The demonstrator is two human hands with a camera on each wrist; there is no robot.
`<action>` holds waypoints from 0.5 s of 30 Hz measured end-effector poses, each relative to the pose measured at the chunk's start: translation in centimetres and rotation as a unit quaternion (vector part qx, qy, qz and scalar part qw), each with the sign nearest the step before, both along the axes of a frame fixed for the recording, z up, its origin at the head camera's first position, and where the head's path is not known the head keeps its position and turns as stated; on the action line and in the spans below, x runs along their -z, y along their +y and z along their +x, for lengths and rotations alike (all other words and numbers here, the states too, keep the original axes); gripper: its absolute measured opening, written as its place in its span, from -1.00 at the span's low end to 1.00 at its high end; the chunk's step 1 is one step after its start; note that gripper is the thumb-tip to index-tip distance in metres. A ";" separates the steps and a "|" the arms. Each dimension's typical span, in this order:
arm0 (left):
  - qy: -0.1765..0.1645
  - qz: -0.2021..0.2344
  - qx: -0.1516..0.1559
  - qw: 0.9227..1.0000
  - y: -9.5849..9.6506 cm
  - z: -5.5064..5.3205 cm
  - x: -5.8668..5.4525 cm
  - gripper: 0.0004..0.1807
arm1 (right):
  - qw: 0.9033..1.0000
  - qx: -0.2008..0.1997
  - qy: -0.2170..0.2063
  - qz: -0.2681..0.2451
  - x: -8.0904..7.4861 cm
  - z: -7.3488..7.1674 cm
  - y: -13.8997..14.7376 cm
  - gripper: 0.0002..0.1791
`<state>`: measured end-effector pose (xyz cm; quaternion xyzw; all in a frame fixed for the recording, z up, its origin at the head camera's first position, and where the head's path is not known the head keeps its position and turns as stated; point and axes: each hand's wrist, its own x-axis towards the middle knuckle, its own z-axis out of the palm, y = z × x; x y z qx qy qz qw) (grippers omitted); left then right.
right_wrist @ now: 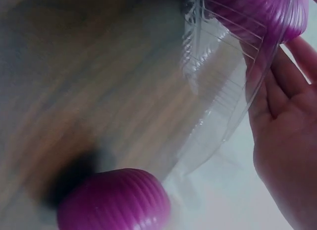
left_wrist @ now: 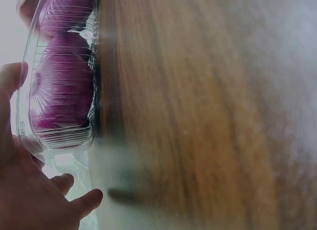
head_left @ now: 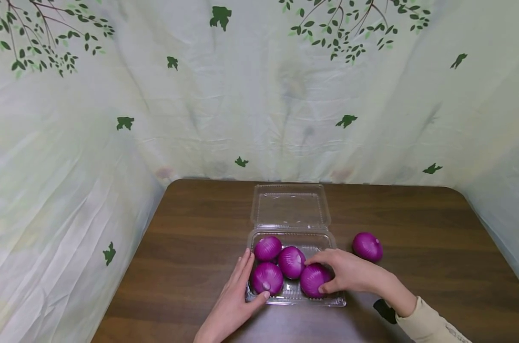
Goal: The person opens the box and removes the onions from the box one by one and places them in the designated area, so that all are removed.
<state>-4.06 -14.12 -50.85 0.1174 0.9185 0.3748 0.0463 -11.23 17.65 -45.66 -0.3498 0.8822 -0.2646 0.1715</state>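
A clear plastic clamshell container [head_left: 293, 299] lies on the table with its lid [head_left: 290, 205] folded back. Inside are several purple onions: one at the back left [head_left: 268, 248], one at the front left [head_left: 267, 278], one in the middle [head_left: 291, 262]. My right hand [head_left: 349, 269] grips another onion [head_left: 315, 280] at the container's front right, thumb in front and fingers behind. Along the container's left side lies my left hand [head_left: 233, 297], fingers extended against the wall and thumb at the front rim. In the left wrist view, the left hand [left_wrist: 29, 185] is beside the clear wall.
One loose onion [head_left: 368, 247] sits on the wooden table [head_left: 190, 238], right of the container. A pale cloth with printed leaves [head_left: 242, 95] hangs behind and beside the table. A dark object [head_left: 385, 311] shows at the right wrist.
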 end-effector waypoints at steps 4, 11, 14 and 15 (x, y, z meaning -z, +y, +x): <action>0.002 -0.001 0.001 1.000 0.0 0.0 0.0 0.03 | 1.000 -0.011 -0.020 0.004 -0.3 -0.6 -0.2 -0.45; 0.005 -0.004 0.001 1.000 0.0 -0.1 0.0 0.02 | 0.999 -0.023 -0.024 0.001 -0.3 -0.9 -0.4 -0.49; 0.007 -0.002 0.001 1.000 0.0 0.0 0.0 0.02 | 0.999 -0.026 -0.026 -0.010 -0.1 -0.8 -0.4 -0.48; 0.007 -0.002 0.001 1.000 0.0 0.0 0.0 0.02 | 0.999 -0.027 -0.027 -0.015 -0.1 -0.8 -0.4 -0.48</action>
